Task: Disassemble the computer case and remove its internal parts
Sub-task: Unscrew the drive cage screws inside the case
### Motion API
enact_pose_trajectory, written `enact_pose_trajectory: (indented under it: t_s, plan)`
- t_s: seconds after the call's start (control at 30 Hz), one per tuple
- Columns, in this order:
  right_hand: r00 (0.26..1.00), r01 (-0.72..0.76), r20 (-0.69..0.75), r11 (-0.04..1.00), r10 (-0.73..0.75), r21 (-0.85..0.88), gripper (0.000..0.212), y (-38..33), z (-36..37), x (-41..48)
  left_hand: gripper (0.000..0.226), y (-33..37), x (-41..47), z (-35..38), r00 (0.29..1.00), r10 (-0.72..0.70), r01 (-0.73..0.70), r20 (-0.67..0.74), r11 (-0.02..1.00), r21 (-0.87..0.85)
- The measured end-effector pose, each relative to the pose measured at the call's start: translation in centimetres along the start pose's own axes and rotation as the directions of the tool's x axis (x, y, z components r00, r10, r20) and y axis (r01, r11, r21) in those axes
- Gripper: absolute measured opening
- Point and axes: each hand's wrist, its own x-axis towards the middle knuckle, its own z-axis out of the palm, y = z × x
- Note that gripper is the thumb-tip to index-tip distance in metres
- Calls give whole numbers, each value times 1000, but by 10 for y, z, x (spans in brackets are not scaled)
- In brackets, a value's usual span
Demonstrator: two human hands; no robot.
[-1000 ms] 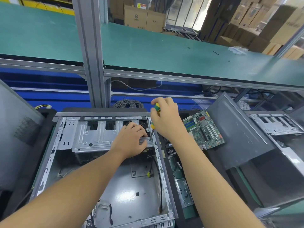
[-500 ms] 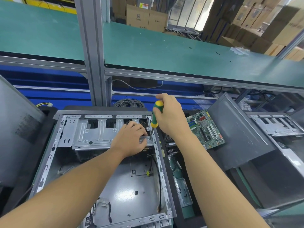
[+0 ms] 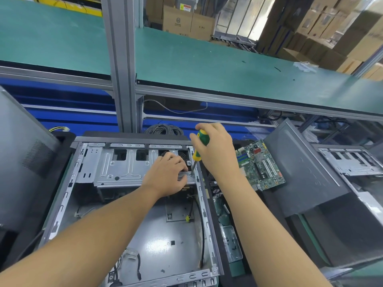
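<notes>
Now my right hand grips screwdriver, tip on screw at 1 o'clock corner of computer case; my left hand clamps drive cage, likely steadying it.

The near half of the computer case lay open from above, down to its bare floor; a black cable ran along the right wall and narrowed entry on that side; the far half was roofed by the drive cage; the left hand held the cage's right end, and the right hand gripped an upright screwdriver at the far right corner, so both blocked that corner; a motherboard and a leaning side panel crowded the right flank; a grey panel closed the left flank; an upright post and the shelf stood behind the case.
</notes>
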Motion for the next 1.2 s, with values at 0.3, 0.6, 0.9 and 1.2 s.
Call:
enact_pose_trajectory:
  t_s: [0.3,0.6,0.9,1.2]
  plan:
    - [993,-32,113,998,26,51,35,-3,-10,4,38,0,1,2,1000,-2,2,2,1000,9]
    - [988,-115,128,964,86,239,22,-13,-1,-2,39,0,0,2,1000,1,-1,5,1000,11]
    - [990,-119,-44,970,131,211,12,3,2,3,38,1,1,-1,1000,-6,6,30,1000,15]
    - [986,-161,8,928,168,337,26,-1,2,-5,43,1,0,1,1000,1,-1,-4,1000,-1]
